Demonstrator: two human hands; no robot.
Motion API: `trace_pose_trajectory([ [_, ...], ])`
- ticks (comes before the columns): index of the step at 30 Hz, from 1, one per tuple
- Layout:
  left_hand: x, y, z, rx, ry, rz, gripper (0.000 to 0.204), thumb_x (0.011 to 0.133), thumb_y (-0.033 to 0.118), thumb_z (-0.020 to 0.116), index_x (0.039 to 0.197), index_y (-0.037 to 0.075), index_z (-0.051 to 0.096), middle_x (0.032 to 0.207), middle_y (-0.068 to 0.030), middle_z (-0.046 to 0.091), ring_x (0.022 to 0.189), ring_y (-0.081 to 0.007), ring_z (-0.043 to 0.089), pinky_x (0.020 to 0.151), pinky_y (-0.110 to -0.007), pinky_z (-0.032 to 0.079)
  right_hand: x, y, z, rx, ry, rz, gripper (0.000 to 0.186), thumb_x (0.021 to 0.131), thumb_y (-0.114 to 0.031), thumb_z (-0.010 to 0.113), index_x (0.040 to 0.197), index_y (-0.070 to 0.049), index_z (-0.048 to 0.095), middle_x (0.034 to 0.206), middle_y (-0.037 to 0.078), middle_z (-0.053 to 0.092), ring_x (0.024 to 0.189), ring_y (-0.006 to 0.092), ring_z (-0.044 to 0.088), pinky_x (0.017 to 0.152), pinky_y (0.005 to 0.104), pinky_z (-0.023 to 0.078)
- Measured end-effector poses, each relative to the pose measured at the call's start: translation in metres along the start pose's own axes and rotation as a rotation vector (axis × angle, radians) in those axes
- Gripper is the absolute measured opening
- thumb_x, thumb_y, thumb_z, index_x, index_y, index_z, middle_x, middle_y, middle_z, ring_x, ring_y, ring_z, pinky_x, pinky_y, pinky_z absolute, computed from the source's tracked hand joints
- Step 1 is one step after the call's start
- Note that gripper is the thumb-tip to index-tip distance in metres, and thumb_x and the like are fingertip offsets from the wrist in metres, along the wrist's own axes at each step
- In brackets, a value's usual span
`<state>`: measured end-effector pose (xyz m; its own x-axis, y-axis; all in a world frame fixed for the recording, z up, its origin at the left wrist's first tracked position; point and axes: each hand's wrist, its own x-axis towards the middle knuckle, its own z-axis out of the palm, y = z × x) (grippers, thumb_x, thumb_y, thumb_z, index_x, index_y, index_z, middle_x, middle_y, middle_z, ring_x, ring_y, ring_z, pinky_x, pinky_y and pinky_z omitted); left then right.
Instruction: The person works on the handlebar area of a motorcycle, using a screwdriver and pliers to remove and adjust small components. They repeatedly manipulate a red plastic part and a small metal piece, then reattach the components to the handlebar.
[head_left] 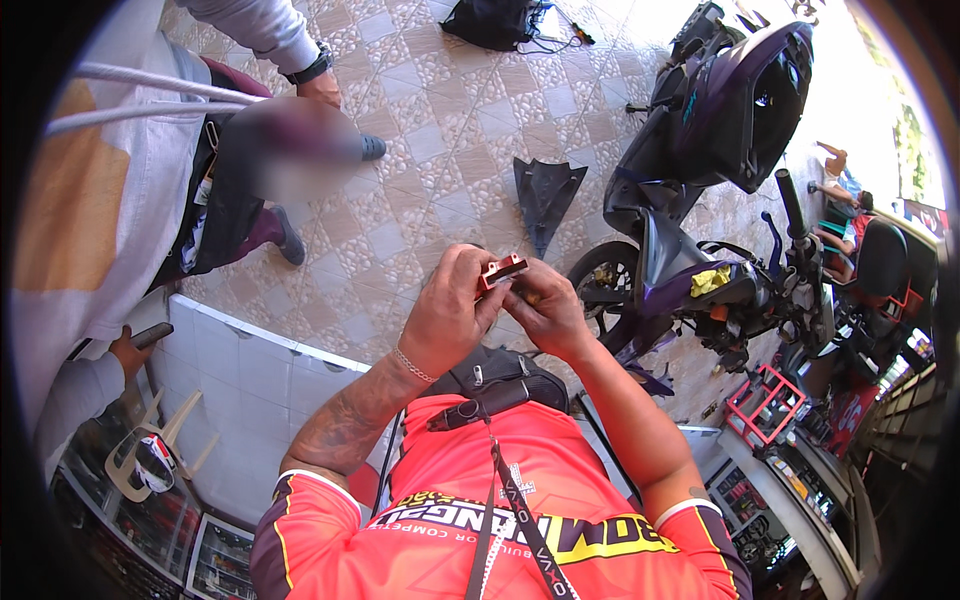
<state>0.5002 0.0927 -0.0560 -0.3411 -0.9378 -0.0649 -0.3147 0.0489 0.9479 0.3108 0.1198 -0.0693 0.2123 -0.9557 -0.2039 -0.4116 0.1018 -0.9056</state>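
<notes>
Held up in front of my chest is a small red metal part [503,270] with a dark slot and small lugs at its ends; its exact kind I cannot make out. My left hand [448,305] closes on it from the left, thumb and fingers pinched at its edge. From the other side my right hand [547,308] also grips it, its fingers bent against the lower right edge. My fingers hide part of the piece.
A partly stripped motorcycle [690,250] stands at right, a yellow cloth [710,281] on it. A dark panel [548,198] and a black bag [490,24] lie on the tiled floor. At left stands another person [110,200] holding a phone [152,335], near a plastic chair [168,450].
</notes>
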Motion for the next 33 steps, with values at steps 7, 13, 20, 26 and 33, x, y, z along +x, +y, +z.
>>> trace_pose_trajectory([
  [7, 0.003, -0.002, 0.0, 0.061, -0.022, 0.021, 0.027, 0.093, 0.007, 0.072, 0.114, 0.001, 0.055, 0.106, -0.0156, 0.057, 0.092, -0.0312, 0.062, 0.078, -0.039, 0.052, 0.004, 0.007, 0.001, -0.015, -0.05, -0.002, 0.027, 0.09, -0.009, 0.075, 0.116, -0.004, 0.069, 0.092, 0.013, 0.063, 0.084, 0.0307, 0.061, 0.076, 0.0382, 0.05],
  [13, 0.005, 0.0, 0.001, 0.041, -0.014, 0.026, 0.03, 0.091, 0.006, 0.071, 0.116, 0.001, 0.055, 0.106, -0.0172, 0.056, 0.09, -0.0338, 0.062, 0.077, -0.041, 0.053, 0.002, -0.002, -0.01, -0.027, -0.02, 0.127, 0.042, 0.087, -0.006, 0.075, 0.127, -0.006, 0.064, 0.096, 0.009, 0.061, 0.083, 0.023, 0.061, 0.079, 0.0346, 0.052],
  [20, 0.005, 0.007, -0.003, 0.009, -0.027, -0.055, 0.026, 0.094, 0.007, 0.071, 0.113, 0.001, 0.055, 0.103, -0.0152, 0.056, 0.088, -0.0295, 0.06, 0.078, -0.038, 0.051, -0.002, -0.031, -0.104, 0.427, 0.317, 0.433, 0.055, 0.085, 0.004, 0.064, 0.138, -0.004, 0.054, 0.116, 0.006, 0.056, 0.098, 0.0134, 0.059, 0.077, 0.0282, 0.055],
  [26, 0.005, 0.013, -0.005, -0.02, -0.009, -0.055, 0.024, 0.094, 0.008, 0.072, 0.11, 0.0, 0.055, 0.101, -0.0152, 0.056, 0.088, -0.0312, 0.059, 0.079, -0.039, 0.049, -0.028, -0.075, -0.178, 0.855, 0.483, 0.415, 0.037, 0.11, -0.036, 0.049, 0.134, -0.007, 0.05, 0.13, 0.023, 0.062, 0.116, 0.0371, 0.068, 0.095, 0.0472, 0.061],
  [33, 0.008, 0.015, -0.004, 0.039, 0.002, 0.037, 0.025, 0.094, 0.008, 0.072, 0.112, 0.001, 0.056, 0.102, -0.015, 0.056, 0.082, -0.0287, 0.062, 0.072, -0.039, 0.053, -0.042, -0.051, -0.154, 0.993, 0.518, 0.291, 0.063, 0.103, -0.016, 0.065, 0.156, -0.012, 0.032, 0.124, 0.015, 0.064, 0.118, 0.0276, 0.067, 0.098, 0.0441, 0.06],
])
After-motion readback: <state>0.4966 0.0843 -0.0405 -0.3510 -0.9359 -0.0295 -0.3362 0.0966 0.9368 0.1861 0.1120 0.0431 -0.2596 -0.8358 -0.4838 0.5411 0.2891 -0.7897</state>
